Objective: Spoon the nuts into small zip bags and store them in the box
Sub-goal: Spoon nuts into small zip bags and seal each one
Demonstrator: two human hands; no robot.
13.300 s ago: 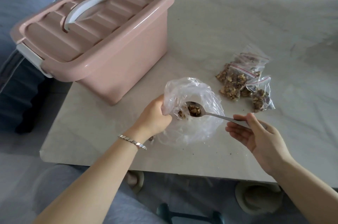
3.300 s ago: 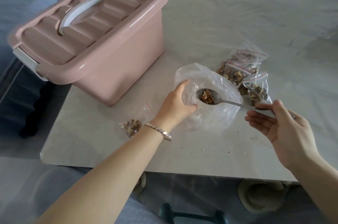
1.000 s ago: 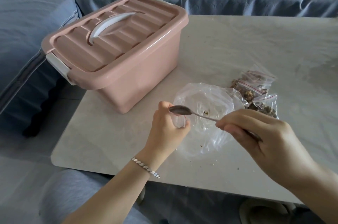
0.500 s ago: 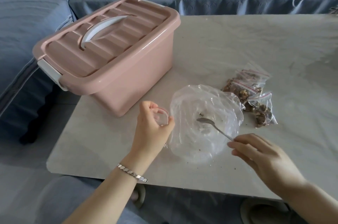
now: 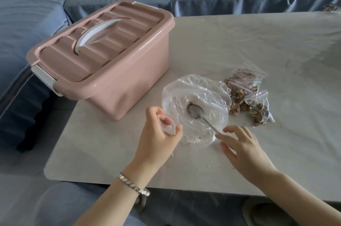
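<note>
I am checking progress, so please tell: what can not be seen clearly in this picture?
Head view:
Inside of the pink storage box: closed lid hides it.
Contents of the small zip bag: left hand covers it.
Number of filled zip bags: they overlap.
Right hand on spoon handle: pinching or only touching, unclear.

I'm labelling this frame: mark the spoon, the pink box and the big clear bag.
spoon [image 5: 195,111]: head view, on its bowl.
pink box [image 5: 144,78]: head view, on its side wall.
big clear bag [image 5: 193,82]: head view, on its far rim.
</note>
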